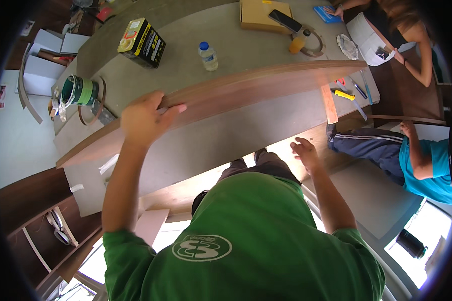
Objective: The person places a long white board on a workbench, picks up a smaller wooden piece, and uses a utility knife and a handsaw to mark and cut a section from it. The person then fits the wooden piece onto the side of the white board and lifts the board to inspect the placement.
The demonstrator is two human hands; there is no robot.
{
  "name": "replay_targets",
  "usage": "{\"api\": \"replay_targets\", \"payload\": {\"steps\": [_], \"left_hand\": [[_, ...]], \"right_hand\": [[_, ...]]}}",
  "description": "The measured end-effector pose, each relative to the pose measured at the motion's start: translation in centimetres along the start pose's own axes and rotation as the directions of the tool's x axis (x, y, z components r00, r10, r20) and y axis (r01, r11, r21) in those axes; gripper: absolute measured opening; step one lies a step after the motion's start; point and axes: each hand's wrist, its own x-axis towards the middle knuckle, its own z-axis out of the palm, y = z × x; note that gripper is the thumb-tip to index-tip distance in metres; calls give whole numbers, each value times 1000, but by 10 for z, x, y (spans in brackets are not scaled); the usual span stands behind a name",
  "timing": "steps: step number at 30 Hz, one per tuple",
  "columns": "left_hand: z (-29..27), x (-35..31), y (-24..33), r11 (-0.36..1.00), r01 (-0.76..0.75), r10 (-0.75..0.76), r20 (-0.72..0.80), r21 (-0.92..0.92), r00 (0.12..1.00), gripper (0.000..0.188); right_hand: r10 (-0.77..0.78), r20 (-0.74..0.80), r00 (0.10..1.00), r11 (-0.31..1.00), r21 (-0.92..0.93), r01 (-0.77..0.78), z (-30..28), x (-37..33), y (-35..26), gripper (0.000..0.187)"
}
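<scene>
A long brown wooden board spans the grey worktable from left to right, tilted up on its edge. My left hand is closed over its upper edge, left of the middle, with the thumb on the near face. Apart from the board and close to my body, my right hand hangs past the table's near edge. Its fingers are loosely bent and spread, with nothing in them. A narrow wood strip lies by the board's right end.
Behind the board stand a yellow-black can, a water bottle and a cardboard box with a phone. A green tub stands left. A yellow-handled knife lies right. Two people are at the right.
</scene>
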Motion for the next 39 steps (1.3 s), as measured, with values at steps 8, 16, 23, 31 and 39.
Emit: {"api": "replay_targets", "payload": {"steps": [8, 16, 23, 31, 39], "left_hand": [[-75, -14, 2, 964, 136, -125, 66, -226, 990, 33], [-41, -30, -80, 946, 302, -258, 285, -121, 923, 55], [70, -29, -135, 907, 396, -272, 518, -144, 811, 64], [181, -23, -143, 861, 501, -285, 734, -87, 617, 83], [238, -13, -139, 830, 549, -264, 797, -99, 543, 87]], "right_hand": [[84, 227, 970, 464, 853, -240, 100, 60, -33, 97], [-64, 407, 911, 454, 825, -337, 109, 33, -46, 75], [216, 359, 908, 574, 706, -416, 108, 12, -12, 69], [442, 158, 883, 633, 642, -432, 98, -1, -3, 73], [459, 123, 880, 647, 632, -426, 101, 7, 14, 72]]}}
